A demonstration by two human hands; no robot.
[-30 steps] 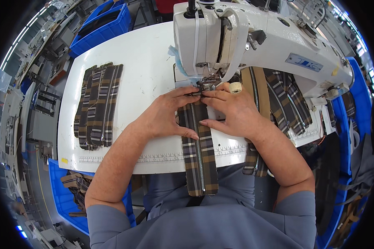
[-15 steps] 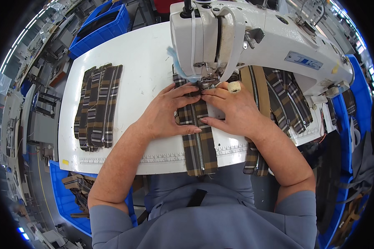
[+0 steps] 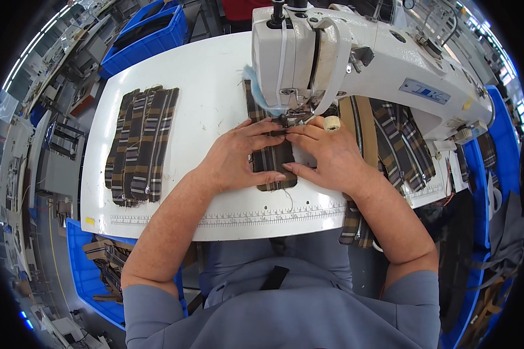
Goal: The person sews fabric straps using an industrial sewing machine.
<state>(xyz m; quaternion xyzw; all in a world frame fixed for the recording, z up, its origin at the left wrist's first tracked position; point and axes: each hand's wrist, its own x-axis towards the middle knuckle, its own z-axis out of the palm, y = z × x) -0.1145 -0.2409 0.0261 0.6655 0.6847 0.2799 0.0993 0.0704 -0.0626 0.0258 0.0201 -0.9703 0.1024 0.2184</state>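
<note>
Plaid zip strip (image 3: 276,156) has slid farther thru sewing machine (image 3: 300,55) since prev. frame; near end now on counter (image 3: 206,87). L grip (image 3: 236,156) & R grip (image 3: 327,156) spread flat atop it. Prob. light, soft cloth, stiffer zip; best held by side edges.

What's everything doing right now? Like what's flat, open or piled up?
Strip: flat, partly beneath the machine's head
Machine: upright; can't tell if running
Left hand: open, on the strip
Right hand: open, fingertips at the strip
Left pile: flat, overlapping
Right strips: overlapping
Lower-left bin: open, cloth inside
Upper-left bin: open, dark things inside
</note>
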